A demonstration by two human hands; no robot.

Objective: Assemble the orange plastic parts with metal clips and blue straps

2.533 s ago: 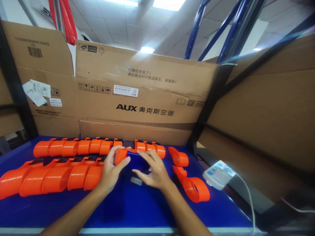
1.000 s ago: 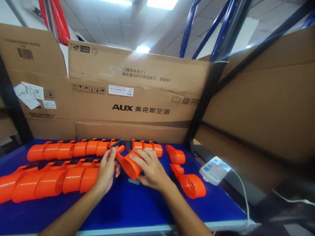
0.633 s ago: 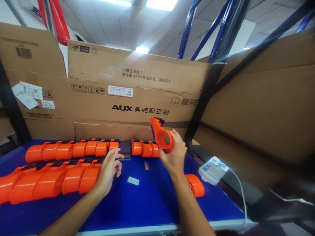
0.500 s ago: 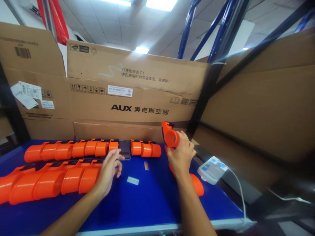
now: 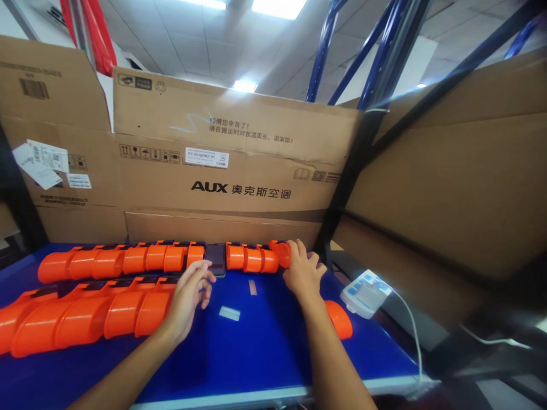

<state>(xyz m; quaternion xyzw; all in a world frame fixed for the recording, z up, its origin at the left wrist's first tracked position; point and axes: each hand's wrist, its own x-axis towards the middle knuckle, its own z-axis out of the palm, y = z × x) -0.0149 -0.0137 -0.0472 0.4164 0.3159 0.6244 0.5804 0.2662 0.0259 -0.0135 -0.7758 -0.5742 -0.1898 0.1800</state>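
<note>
My right hand (image 5: 304, 272) grips an orange tape dispenser (image 5: 281, 254) at the right end of a short back row of tape dispensers (image 5: 253, 259). The fingers cover part of it, and it sits slightly askew to that row. My left hand (image 5: 192, 293) is empty, its fingers loosely curled and apart. It hovers beside the right end of the front row of orange tape dispensers (image 5: 83, 314), hiding part of the last one. Another orange tape dispenser (image 5: 340, 320) lies partly hidden behind my right forearm.
A dark flat phone-like slab (image 5: 215, 260) lies between the short row and a longer back row (image 5: 107, 262). Two small clear strips lie on the blue tabletop (image 5: 256, 347). A white plastic case (image 5: 366, 293) with a cable stands right. Cardboard (image 5: 239, 165) walls the back.
My right hand has lowered the raised tape dispenser leftward to the end of the short row. My left hand has stayed almost still.
</note>
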